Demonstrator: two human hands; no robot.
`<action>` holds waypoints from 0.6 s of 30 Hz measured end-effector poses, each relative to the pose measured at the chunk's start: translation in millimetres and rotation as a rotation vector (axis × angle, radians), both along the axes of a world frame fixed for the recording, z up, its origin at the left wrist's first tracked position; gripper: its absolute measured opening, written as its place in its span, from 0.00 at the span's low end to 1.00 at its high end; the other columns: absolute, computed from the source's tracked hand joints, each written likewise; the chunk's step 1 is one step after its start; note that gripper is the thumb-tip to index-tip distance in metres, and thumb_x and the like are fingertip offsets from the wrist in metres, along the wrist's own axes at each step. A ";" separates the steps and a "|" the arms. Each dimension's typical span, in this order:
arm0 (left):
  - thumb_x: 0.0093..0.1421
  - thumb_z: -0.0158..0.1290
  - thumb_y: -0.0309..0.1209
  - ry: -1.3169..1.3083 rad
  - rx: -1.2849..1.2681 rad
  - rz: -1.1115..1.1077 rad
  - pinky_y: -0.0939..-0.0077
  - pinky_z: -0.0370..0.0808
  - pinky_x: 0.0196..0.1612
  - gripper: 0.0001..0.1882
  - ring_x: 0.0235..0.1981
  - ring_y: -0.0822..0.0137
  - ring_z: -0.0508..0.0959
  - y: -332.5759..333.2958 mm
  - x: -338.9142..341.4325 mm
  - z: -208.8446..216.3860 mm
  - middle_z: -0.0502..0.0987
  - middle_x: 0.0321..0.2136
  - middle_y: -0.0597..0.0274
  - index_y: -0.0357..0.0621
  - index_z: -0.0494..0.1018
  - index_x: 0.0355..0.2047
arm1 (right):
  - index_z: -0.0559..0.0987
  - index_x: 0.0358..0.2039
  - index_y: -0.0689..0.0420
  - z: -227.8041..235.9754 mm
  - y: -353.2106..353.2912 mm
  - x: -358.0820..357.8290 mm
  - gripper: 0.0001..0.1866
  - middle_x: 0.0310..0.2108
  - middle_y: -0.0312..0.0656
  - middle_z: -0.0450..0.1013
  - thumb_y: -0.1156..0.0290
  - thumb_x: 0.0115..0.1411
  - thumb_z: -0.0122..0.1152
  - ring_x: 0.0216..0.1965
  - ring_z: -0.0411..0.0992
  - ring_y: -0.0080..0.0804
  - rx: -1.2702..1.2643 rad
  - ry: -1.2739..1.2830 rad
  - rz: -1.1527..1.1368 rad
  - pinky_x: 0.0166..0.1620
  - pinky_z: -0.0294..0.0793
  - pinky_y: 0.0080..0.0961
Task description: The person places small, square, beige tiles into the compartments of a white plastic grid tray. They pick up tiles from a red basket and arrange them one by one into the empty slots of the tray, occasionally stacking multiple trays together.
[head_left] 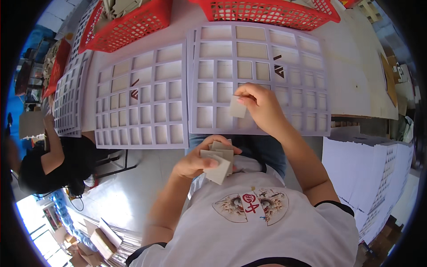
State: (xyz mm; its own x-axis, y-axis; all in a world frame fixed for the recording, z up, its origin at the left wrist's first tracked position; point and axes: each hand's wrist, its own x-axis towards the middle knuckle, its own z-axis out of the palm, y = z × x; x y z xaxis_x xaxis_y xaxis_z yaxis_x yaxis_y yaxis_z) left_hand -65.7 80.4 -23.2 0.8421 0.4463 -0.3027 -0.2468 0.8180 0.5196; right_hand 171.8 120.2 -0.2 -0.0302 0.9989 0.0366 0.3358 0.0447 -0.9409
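My right hand [259,103] pinches one small beige tile [237,108] by its upper edge, over the right-hand lilac display board [192,100]. That board is divided into rows of rectangular windows; a few in its middle columns hold beige pieces, such as one tile [251,33] near the top. Close to my body, below the board's near edge, my left hand [195,161] is closed around a loose stack of several similar tiles [217,165], fanned out unevenly. A second lilac board [187,89] lies to the left, with some beige pieces in its left columns.
Two red plastic baskets [133,27] [271,18] stand along the far side, holding beige pieces. At the left, another person's arm [54,149] reaches toward more gridded boards [71,95]. A stack of white boards [356,171] stands below the table at the right.
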 end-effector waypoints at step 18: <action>0.48 0.62 0.33 0.034 0.029 0.174 0.57 0.78 0.44 0.33 0.42 0.49 0.79 -5.2 32.7 -8.7 0.66 0.56 0.43 0.49 0.62 0.55 | 0.78 0.40 0.60 -26.3 -54.0 21.3 0.15 0.46 0.44 0.67 0.76 0.49 0.65 0.45 0.68 0.45 0.434 -0.625 0.130 0.42 0.72 0.35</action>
State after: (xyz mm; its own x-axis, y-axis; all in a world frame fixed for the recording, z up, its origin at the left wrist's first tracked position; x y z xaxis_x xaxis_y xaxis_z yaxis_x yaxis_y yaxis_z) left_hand -32.9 75.3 -31.9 0.7407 0.5936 -0.3148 -0.3656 0.7491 0.5524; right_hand 193.1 66.2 -26.5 -0.2898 0.8862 0.3616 0.7659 0.4413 -0.4677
